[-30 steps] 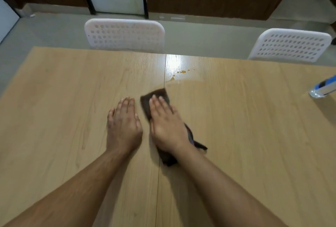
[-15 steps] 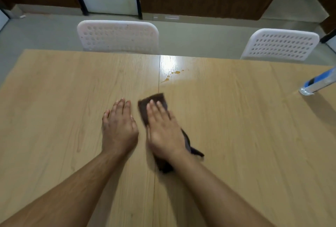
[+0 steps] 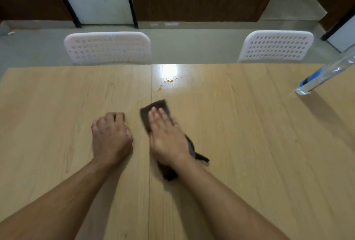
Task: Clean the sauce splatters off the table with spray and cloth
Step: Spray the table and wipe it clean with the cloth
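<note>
Under the flat right hand [image 3: 167,136] lies the cloth [image 3: 156,106].

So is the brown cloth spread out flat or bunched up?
Partly flat: the brown cloth lies flat under the right hand, while its rear end by the wrist is bunched and trailing.

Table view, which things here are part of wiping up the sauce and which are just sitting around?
Part of the job:
dark cloth, pressed flat under the right hand
sauce splatters, beyond the cloth
spray bottle, far right
wooden table

Just there:
left hand, curled on the table, holding nothing
two white perforated chairs
</note>
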